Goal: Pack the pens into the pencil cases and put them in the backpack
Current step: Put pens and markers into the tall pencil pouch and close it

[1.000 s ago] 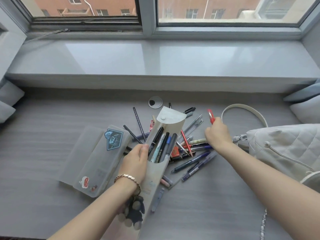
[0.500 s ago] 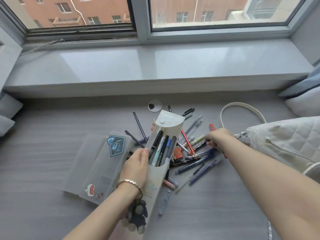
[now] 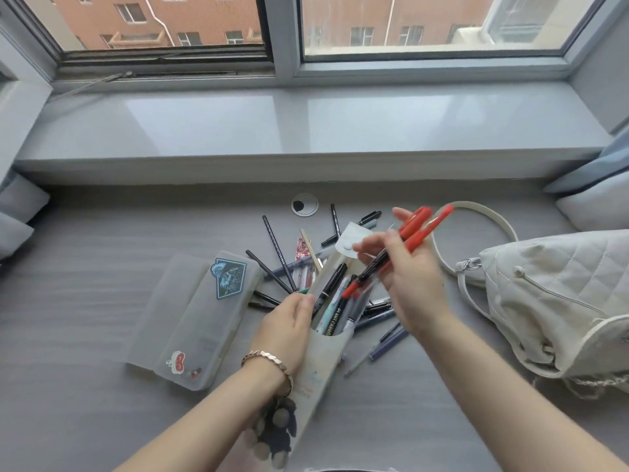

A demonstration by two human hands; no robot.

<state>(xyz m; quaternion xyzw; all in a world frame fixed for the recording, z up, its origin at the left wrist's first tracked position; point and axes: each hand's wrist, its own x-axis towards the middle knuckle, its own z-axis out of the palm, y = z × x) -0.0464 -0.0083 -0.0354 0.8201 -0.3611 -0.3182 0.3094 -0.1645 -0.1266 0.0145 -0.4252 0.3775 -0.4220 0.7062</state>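
My left hand (image 3: 286,327) grips a pale soft pencil case (image 3: 320,362), tilted up off the desk with its flap open and several pens standing in it. My right hand (image 3: 408,277) holds a bunch of red pens (image 3: 417,233) slanted over the case, their lower tips at the case's mouth. More loose pens (image 3: 279,253) lie scattered on the desk behind and under the case. A translucent hard pencil case (image 3: 200,318) with stickers lies shut at the left. The white quilted backpack (image 3: 558,294) lies at the right.
The grey desk (image 3: 85,301) runs up to a window sill (image 3: 306,131) at the back. A round cable grommet (image 3: 305,205) sits near the desk's far edge. Cushions (image 3: 599,206) lie at both far corners. A plush charm (image 3: 275,434) hangs from the soft case.
My right hand has gathered red pens from the pile at the right, lifted them and brought them left to the mouth of the soft case. My left hand still holds the case.
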